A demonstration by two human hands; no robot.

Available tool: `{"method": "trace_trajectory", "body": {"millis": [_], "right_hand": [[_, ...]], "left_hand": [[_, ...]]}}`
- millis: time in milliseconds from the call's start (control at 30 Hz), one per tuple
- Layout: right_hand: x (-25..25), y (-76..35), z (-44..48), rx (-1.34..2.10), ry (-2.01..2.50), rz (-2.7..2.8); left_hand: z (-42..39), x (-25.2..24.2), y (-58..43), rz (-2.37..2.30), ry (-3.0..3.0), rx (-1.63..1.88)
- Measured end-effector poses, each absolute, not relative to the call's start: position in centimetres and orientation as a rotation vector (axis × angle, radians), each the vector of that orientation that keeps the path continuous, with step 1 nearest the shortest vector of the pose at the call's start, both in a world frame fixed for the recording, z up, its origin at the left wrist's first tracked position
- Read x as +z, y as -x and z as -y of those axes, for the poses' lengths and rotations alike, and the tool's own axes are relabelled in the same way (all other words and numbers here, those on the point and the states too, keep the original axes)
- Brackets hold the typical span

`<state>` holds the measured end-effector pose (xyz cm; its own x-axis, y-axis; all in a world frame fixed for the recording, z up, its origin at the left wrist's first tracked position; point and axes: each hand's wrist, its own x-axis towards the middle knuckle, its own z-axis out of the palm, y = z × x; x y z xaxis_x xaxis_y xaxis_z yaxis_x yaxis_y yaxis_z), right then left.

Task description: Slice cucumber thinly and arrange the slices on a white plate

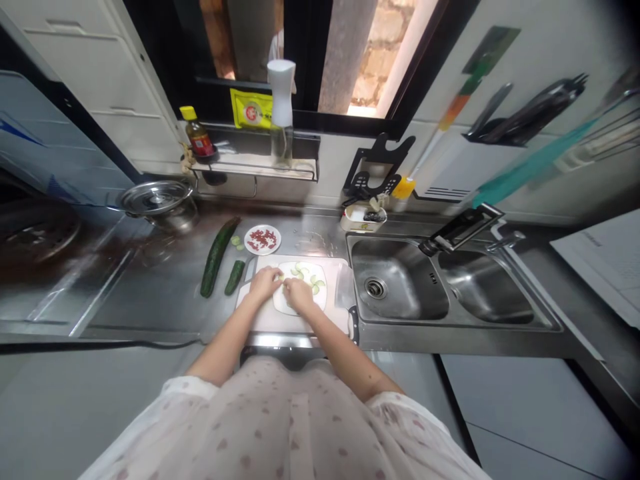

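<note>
A white plate (300, 309) rests on a pale cutting board (263, 323), with thin cucumber slices (315, 283) laid along its upper and right sides. My left hand (265, 283) is over the plate's left edge, its fingers pinched on a small pale green piece that looks like a cucumber slice. Close beside it, my right hand (299, 296) is over the plate's middle with its fingers closed; what they hold is hidden. To the left lie a long cucumber (219, 257) and a short cut cucumber piece (235, 277). A small dish (263, 239) of red bits sits behind the board.
A black-handled knife (353, 325) lies at the board's right edge, beside the double sink (400, 280). A lidded steel pot (160, 203) stands at back left. Behind, a wall shelf (255, 168) carries a spray bottle (281, 113) and a yellow-capped bottle (197, 133).
</note>
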<state>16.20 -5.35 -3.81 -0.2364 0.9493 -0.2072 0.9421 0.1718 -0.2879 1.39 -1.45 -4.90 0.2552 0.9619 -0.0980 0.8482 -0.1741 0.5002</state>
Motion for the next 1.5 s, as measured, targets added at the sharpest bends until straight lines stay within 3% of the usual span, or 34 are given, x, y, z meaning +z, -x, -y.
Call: {"method": "trace_trajectory", "body": {"millis": [500,833,1233,1500], "right_hand": [[-3.3,-16.3,5.9,0.564,1.902,2.381],[-2.1,-19.5,8.2,0.708,1.808,1.921],[-1.8,-25.8,10.8,0.693,1.719,1.535],[-1.4,-25.5,11.4,0.71,1.714,1.531]], "left_hand": [[1.7,-4.4,-1.8,-1.641,-2.082,0.33],[3.2,-5.5,1.2,-1.949,-1.777,0.664],[1.9,-5.7,0.9,-2.101,-1.792,0.338],[1.5,-5.2,0.6,-2.121,-1.713,0.422]]}}
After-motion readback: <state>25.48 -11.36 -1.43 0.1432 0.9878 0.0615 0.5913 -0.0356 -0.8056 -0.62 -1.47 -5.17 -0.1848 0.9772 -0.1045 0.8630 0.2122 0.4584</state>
